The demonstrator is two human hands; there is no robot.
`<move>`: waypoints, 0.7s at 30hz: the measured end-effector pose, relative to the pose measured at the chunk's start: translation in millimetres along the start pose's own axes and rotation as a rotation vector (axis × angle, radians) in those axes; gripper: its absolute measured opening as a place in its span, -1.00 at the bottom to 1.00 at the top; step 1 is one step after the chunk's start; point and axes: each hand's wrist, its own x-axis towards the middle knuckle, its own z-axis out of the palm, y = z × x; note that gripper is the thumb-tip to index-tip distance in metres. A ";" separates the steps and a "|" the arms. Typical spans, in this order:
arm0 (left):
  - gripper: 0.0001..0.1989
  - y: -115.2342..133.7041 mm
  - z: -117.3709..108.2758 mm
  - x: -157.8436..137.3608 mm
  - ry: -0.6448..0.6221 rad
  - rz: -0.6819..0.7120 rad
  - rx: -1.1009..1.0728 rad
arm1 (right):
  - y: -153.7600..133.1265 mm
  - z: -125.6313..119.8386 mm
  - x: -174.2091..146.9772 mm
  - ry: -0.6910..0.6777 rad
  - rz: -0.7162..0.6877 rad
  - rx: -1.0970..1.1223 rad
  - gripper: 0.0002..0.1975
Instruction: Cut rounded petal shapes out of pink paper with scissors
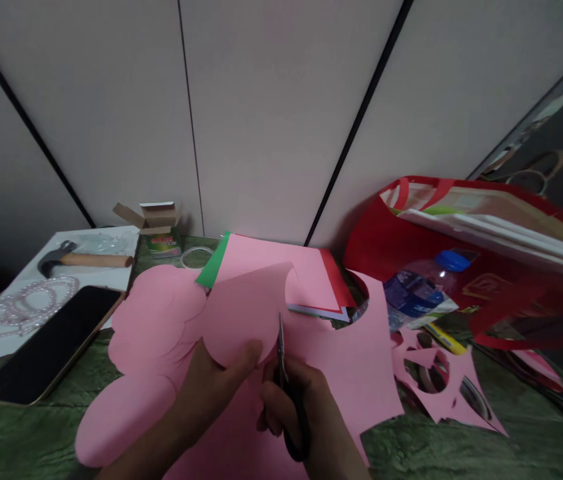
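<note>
My left hand (221,373) pinches a rounded piece of pink paper (246,313), thumb on top and fingers underneath. In my right hand (306,400) is a pair of scissors (291,400) with dark handles, its blades pointing up along the right edge of that piece. Below both hands spreads a larger pink sheet (356,367) with curved cut-outs along its edge. Several pink paper discs (154,313) lie overlapping to the left of my left hand, one of them (124,417) nearer to me.
Left are a phone (54,343), a hammer (86,259) and bead strings (26,307). Behind stand a small open box (164,237) and coloured paper sheets (271,257). Right are a red bag (371,240), a blue-capped bottle (424,287), pink scraps (461,383) and a yellow cutter (445,339).
</note>
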 end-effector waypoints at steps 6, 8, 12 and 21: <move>-0.86 -5.6 -1.8 3.9 0.017 0.004 -0.004 | 2.4 -1.1 -0.4 -0.003 -0.003 0.007 -0.72; -0.87 -7.0 -1.8 3.2 0.026 0.012 0.007 | 1.5 -0.8 -0.9 -0.004 0.009 -0.013 -0.74; -0.85 -8.1 -2.1 2.1 0.056 -0.024 0.003 | -1.4 -0.4 -2.6 -0.013 0.020 -0.034 -0.78; -0.62 -12.2 -0.4 6.8 0.043 0.016 -0.020 | 8.4 2.2 -1.9 -0.071 0.022 0.073 -0.75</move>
